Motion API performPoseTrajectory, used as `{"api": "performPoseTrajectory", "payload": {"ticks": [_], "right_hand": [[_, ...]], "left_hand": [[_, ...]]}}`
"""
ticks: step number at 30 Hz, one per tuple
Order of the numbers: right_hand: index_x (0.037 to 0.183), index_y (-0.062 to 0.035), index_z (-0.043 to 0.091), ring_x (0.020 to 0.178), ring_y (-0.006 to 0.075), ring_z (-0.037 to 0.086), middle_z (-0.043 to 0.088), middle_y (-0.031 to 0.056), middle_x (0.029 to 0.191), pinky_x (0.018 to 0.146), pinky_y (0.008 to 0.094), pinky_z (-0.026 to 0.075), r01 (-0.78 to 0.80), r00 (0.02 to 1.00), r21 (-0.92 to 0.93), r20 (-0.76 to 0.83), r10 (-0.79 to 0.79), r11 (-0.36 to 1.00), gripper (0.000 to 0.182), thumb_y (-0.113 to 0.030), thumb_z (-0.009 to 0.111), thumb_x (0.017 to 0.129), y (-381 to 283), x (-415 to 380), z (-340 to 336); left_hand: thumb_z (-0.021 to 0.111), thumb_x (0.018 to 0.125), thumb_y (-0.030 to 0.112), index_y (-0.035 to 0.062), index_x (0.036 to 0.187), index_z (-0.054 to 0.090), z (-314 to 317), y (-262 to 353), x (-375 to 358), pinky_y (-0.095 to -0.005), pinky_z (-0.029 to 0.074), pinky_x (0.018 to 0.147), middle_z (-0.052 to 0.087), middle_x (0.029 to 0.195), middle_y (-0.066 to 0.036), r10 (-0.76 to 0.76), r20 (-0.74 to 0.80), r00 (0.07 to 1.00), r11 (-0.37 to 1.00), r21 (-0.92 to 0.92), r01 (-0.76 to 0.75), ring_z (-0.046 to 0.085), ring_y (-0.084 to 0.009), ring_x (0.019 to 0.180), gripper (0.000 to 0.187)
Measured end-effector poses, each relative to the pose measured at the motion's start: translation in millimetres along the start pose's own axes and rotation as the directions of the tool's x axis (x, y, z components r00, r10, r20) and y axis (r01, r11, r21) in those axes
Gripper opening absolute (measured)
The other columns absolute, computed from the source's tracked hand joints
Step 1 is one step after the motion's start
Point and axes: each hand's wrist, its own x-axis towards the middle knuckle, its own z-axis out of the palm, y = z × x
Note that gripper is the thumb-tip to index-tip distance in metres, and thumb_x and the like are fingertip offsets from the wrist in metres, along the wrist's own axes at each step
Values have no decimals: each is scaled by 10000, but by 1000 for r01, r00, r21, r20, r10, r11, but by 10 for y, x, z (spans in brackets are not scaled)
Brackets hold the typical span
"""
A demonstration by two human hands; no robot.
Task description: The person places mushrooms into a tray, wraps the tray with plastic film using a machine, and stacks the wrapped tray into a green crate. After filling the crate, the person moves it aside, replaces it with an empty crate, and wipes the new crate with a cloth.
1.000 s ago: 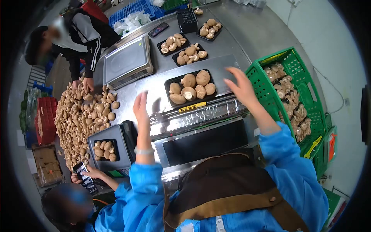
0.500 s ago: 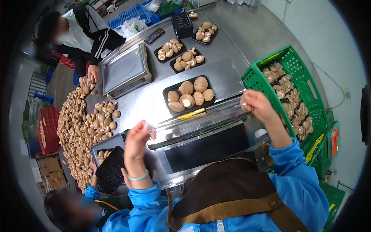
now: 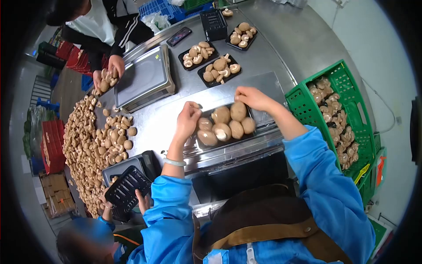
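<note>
A black tray (image 3: 252, 113) of several brown shiitake mushrooms (image 3: 221, 115) lies in front of me on the steel table. Clear plastic film (image 3: 225, 137) covers it, showing as shine over the caps. At the tray's left far corner, my left hand (image 3: 188, 119) is closed in a pinch on the film. My right hand (image 3: 255, 98) pinches the film at the right far corner. The film's edges are hard to make out.
Packed trays (image 3: 220, 69) stand beyond, near stacked black trays (image 3: 213, 24) and a phone (image 3: 179, 36). A scale (image 3: 145, 79) and loose mushrooms (image 3: 85, 154) are left; a green crate (image 3: 303, 105) is right. One co-worker's hands (image 3: 110, 70) hold mushrooms; another holds a black tray (image 3: 127, 189).
Both hands have moved forward and closer together, bringing the film over the mushroom tray. The yellow marker no longer shows. The far co-worker has lifted mushrooms towards the scale.
</note>
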Motion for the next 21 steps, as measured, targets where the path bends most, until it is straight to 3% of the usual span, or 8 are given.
{"api": "performPoseTrajectory", "payload": {"ticks": [3, 4, 6, 7, 11, 14, 18, 21], "right_hand": [[1022, 8, 608, 870, 264, 593, 645, 123, 908, 798, 342, 456, -88, 976, 44, 203, 78, 995, 314, -288, 539, 944, -3, -298, -52], [1059, 16, 601, 890, 246, 586, 645, 110, 928, 819, 326, 447, -146, 954, -6, 266, 142, 989, 321, -278, 519, 960, -28, -405, -72], [976, 9, 606, 768, 276, 558, 620, 125, 821, 728, 344, 442, 250, 967, -13, -52, -251, 968, 321, -295, 502, 973, 105, -585, 135], [934, 5, 609, 707, 292, 543, 607, 132, 768, 683, 352, 440, 428, 879, -58, -206, -430, 902, 333, -304, 494, 979, 69, -682, 221], [875, 38, 553, 638, 245, 489, 537, 171, 700, 645, 337, 418, 75, 976, 151, -216, -41, 986, 353, -283, 466, 995, -604, -1062, 104], [843, 34, 562, 631, 183, 483, 528, 152, 674, 638, 328, 421, 37, 975, 184, -221, 5, 982, 360, -279, 469, 994, -1144, -1449, -123], [933, 40, 629, 708, 117, 521, 610, 120, 733, 687, 310, 455, -37, 993, 356, -91, 73, 934, 393, -316, 473, 994, -1021, -1999, 98], [912, 17, 628, 777, 344, 618, 635, 215, 817, 701, 395, 474, -173, 983, 161, -35, 181, 972, 393, -340, 478, 980, -636, -2236, 443]], "left_hand": [[585, 936, 234, -44, 1035, 617, -48, 81, -294, -288, 458, 721, 625, 835, -64, -52, 158, 986, 973, -216, 86, 559, -133, 799, 297], [556, 952, 283, -45, 954, 632, -43, 81, -429, -304, 445, 729, 614, 814, -79, -68, 146, 987, 991, -105, 84, 544, -141, 785, 337], [521, 965, 322, -61, 925, 617, -70, 136, -656, -340, 436, 723, 612, 793, -98, -129, 140, 982, 990, -30, 134, 554, -160, 783, 397], [495, 973, 318, -59, 910, 599, -68, 182, -751, -366, 433, 706, 605, 769, -162, 24, 81, 996, 1000, -10, -23, 572, -211, 753, 396], [472, 978, 261, -37, 866, 579, -4, 558, -1158, -383, 424, 635, 559, 726, -221, 182, -207, 961, 980, 122, -160, 521, -323, 640, 336], [489, 985, 241, -46, 845, 591, -127, 1027, -1661, -288, 373, 561, 489, 629, -85, 109, -175, 978, 994, 24, -107, 461, -123, 606, 335], [531, 971, 295, -47, 849, 618, 32, 917, -2182, -261, 350, 547, 477, 603, -5, -205, -15, 979, 951, -242, 195, 400, -69, 630, 373], [547, 952, 363, -62, 882, 651, 361, 279, -2279, -332, 425, 601, 566, 624, -115, -245, -15, 969, 967, -81, 243, 480, -107, 639, 442]]}}
